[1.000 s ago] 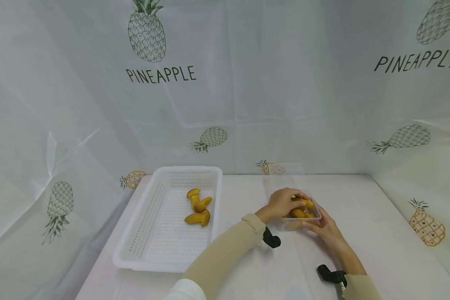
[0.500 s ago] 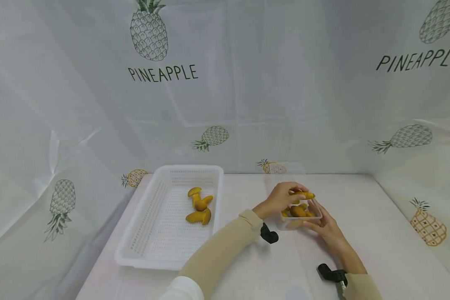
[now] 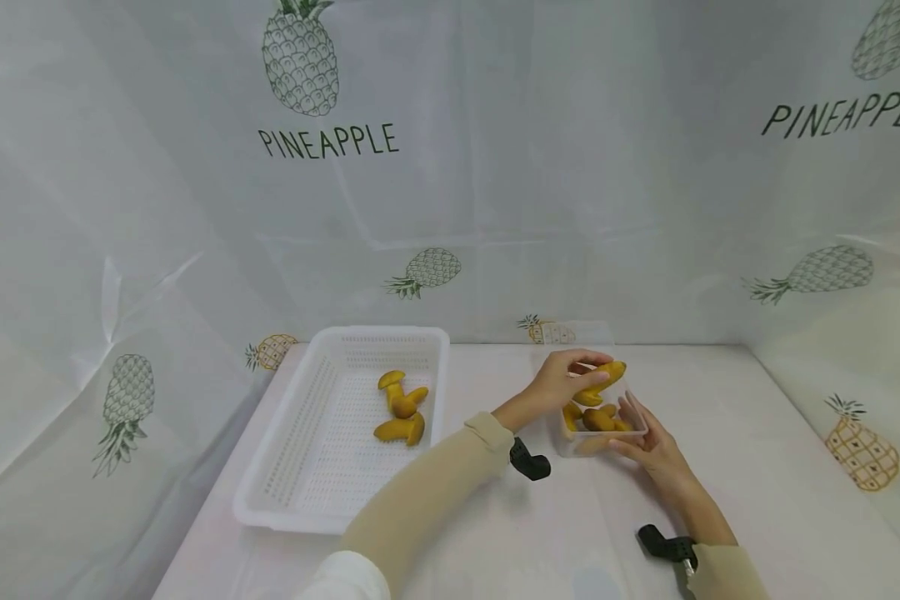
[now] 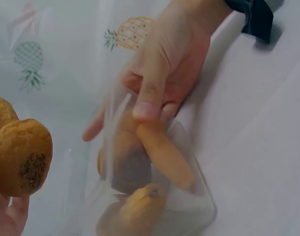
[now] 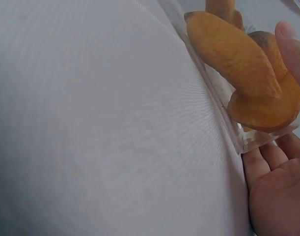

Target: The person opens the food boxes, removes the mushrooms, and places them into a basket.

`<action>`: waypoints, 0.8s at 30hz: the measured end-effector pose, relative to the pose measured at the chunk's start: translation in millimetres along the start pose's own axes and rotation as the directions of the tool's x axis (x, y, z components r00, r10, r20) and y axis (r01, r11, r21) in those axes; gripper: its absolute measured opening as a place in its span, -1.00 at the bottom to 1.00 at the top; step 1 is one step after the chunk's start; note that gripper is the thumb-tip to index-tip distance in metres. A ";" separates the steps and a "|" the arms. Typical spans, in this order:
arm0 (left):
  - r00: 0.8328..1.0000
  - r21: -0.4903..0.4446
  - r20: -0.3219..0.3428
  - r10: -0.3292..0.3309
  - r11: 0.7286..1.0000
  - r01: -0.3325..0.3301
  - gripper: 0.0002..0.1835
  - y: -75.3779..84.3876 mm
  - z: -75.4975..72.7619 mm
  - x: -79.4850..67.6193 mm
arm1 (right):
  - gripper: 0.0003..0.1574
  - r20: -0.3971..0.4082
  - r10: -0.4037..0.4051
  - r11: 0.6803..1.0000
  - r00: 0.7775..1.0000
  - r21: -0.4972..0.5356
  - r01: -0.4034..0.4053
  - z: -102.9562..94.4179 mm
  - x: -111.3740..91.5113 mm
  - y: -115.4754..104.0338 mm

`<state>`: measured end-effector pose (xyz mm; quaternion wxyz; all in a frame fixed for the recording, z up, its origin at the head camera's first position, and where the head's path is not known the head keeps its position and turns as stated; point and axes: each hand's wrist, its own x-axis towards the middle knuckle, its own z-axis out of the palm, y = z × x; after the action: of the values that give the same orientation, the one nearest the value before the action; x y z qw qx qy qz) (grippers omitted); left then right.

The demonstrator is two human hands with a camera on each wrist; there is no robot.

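Observation:
Thumb and fingers of my left hand [image 3: 555, 382] pinch a yellow-brown mushroom [image 3: 606, 377], raised just above a clear plastic box [image 3: 579, 447]. The left wrist view shows this mushroom's rounded end with a dark rough patch [image 4: 33, 171] at the left edge. My right hand [image 3: 663, 457] grips the box at its right near corner, thumb on the near wall and fingers along the right side. Inside the box lie several mushrooms [image 5: 233, 54], partly blurred through the plastic in the left wrist view. The box's clear lid [image 3: 577, 333] stands raised behind it.
A white perforated basket [image 3: 300, 475] stands on the left of the white-covered table [image 3: 525, 533], with a few mushrooms [image 3: 401, 428] near its right wall. A pineapple-print sheet [image 3: 495, 192] hangs behind the table and at both sides.
My left hand has risen out of the box with the mushroom, which now tilts up at its right end. The right hand keeps its hold on the box.

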<state>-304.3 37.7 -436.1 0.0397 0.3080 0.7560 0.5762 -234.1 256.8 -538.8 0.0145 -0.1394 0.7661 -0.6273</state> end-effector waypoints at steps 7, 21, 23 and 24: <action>1.000 -0.061 -0.011 -0.008 0.998 0.008 -0.66 13.9 -19.2 -8.3 | 0.06 -0.007 -0.016 1.000 1.000 -0.012 0.016 2.1 0.9 -0.6; 0.993 -0.138 -0.094 -0.076 0.988 0.062 -0.64 14.5 -75.1 -29.2 | 0.08 -0.008 -0.029 0.998 1.000 0.053 0.030 2.2 2.0 2.4; 0.989 -0.172 -0.112 -0.099 0.982 0.079 -0.64 12.7 -84.7 -33.2 | 0.08 -0.004 -0.031 0.997 1.000 0.064 0.031 2.9 1.6 1.1; 0.987 -0.184 -0.120 -0.109 0.979 0.086 -0.63 12.0 -89.5 -35.3 | 0.08 -0.004 -0.032 0.997 0.999 0.065 0.032 3.2 1.6 0.5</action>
<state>-307.9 -54.4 -405.9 0.0463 0.2279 0.7165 0.6577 -235.1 253.4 -539.6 0.0079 -0.1501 0.7431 -0.6521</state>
